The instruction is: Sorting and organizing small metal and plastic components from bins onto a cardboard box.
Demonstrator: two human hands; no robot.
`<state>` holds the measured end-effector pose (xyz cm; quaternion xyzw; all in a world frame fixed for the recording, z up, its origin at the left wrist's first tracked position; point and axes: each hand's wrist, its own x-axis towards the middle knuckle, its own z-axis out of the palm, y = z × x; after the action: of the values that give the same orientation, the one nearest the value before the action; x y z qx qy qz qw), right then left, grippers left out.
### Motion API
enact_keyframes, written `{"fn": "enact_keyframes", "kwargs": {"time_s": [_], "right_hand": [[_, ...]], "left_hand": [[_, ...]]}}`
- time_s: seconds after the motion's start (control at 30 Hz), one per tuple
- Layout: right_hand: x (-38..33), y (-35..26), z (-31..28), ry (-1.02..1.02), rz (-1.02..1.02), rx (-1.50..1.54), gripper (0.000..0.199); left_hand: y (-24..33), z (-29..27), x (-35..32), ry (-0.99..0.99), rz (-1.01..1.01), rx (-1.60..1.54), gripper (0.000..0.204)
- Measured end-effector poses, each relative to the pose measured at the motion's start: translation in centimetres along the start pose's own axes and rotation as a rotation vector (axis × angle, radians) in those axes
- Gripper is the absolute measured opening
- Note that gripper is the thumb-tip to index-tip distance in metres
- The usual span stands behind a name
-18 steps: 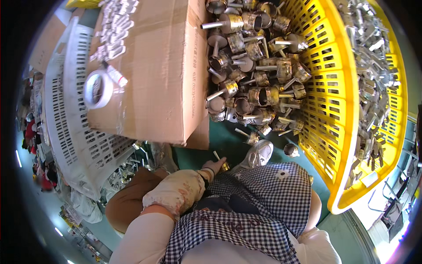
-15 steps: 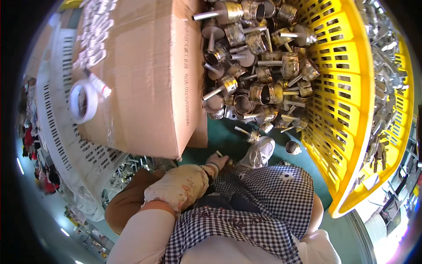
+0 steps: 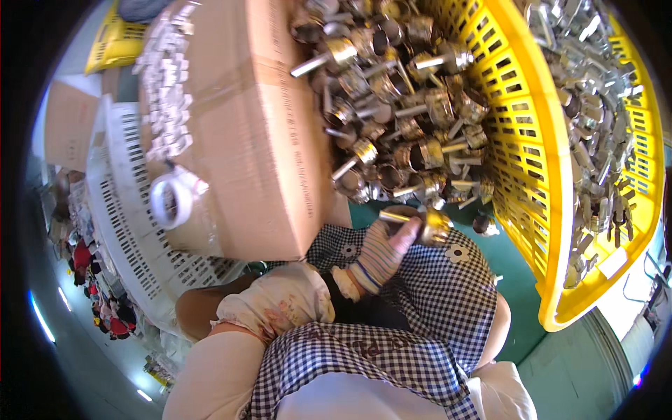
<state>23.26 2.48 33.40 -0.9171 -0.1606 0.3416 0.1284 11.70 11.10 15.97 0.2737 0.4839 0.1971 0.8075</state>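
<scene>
My left hand (image 3: 381, 255), in a striped glove with the thumb showing, is closed on a shiny metal cup with a rod stem (image 3: 435, 228). The cup points to the right, and its stem passes by my thumb. It is held above my checked apron (image 3: 434, 308). Just beyond lies a heap of similar metal cups with stems (image 3: 413, 112), tarnished brown and yellow. My right hand is out of sight; only the white right sleeve (image 3: 500, 392) shows at the lower edge.
A large cardboard box (image 3: 231, 126) stands left of the heap, with a tape roll (image 3: 171, 201) and a row of small pale parts (image 3: 166, 91) on it. A yellow slotted basket (image 3: 521, 140) rises at the right. Behind it, another yellow basket (image 3: 651, 168) holds metal parts.
My left hand has come up from low near the floor by the shoe, and a stemmed metal cup now shows clearly in it. The view has shifted slightly.
</scene>
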Motion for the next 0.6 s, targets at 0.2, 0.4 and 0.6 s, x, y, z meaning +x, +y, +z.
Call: {"fn": "enact_keyframes", "kwargs": {"time_s": [0.2, 0.4, 0.6], "right_hand": [[2.8, 20.0, 7.9, -0.031, 0.307, 0.647, 0.030], [4.9, 27.2, 5.1, -0.012, -0.102, 0.503, 0.030], [7.0, 29.4, 4.2, -0.010, -0.350, 0.343, 0.030]], "left_hand": [[8.9, 0.9, -1.9, -0.078, 0.269, -0.365, 0.052], [13.3, -2.0, -10.4, -0.276, 0.488, 0.108, 0.061], [0.9, -16.8, -7.6, -0.240, 0.126, 1.380, 0.044]]}}
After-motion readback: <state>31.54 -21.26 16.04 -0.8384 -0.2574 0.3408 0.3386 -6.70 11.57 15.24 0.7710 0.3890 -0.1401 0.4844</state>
